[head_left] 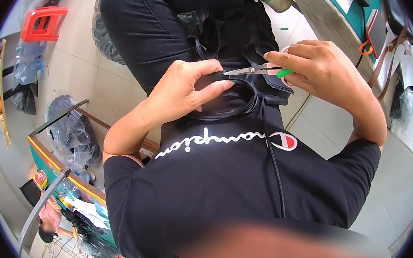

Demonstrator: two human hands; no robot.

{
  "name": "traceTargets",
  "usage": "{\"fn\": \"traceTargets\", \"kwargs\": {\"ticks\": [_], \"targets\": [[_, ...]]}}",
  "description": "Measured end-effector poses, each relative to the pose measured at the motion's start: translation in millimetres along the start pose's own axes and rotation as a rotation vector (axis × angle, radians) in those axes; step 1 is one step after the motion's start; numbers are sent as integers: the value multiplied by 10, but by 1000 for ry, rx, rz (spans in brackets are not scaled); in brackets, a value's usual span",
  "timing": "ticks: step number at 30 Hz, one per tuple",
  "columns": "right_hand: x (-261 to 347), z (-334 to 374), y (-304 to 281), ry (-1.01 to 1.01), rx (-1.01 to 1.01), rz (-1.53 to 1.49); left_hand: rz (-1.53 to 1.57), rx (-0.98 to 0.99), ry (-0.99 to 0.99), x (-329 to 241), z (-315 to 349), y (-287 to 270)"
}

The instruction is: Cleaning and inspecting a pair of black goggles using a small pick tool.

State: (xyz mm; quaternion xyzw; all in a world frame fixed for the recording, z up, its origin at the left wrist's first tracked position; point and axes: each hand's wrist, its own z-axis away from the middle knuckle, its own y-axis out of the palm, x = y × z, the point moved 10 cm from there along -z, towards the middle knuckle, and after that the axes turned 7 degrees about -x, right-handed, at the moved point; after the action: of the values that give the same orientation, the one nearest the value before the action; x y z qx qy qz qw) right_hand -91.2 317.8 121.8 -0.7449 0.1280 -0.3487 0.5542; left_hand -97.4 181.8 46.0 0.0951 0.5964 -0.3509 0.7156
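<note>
Black shirt (pixel 222 178) foremost, your right fingers (pixel 287 61) grip scissors (pixel 253 70), blades (pixel 238 72) pointing left toward black straps (pixel 254 101) at your left fingers (pixel 214 92), whose hold on them cannot be told.

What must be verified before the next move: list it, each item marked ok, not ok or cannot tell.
1. Silver-bladed, pink-handled scissors held in the bare right hand: ok.
2. Blade tips well away from the bare left hand: not ok, they lie close to its thumb and index finger.
3. Left fingers firmly pinching black material: cannot tell, dark on dark.
4. Thin, glossy black looped strips free of tangles: cannot tell, loops overlap.
5. Red plastic stool away from both hands: ok.
</note>
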Motion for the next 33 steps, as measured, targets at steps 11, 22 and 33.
{"fn": "traceTargets", "kwargs": {"ticks": [11,22,33], "targets": [[-4,-10,70,31,55,-7,-8,21,-1,-12,-23,37],[54,-74,93,1,68,22,-17,32,-7,4,-11,42],[87,-128,147,-6,84,39,-9,37,4,1,-34,49]]}}
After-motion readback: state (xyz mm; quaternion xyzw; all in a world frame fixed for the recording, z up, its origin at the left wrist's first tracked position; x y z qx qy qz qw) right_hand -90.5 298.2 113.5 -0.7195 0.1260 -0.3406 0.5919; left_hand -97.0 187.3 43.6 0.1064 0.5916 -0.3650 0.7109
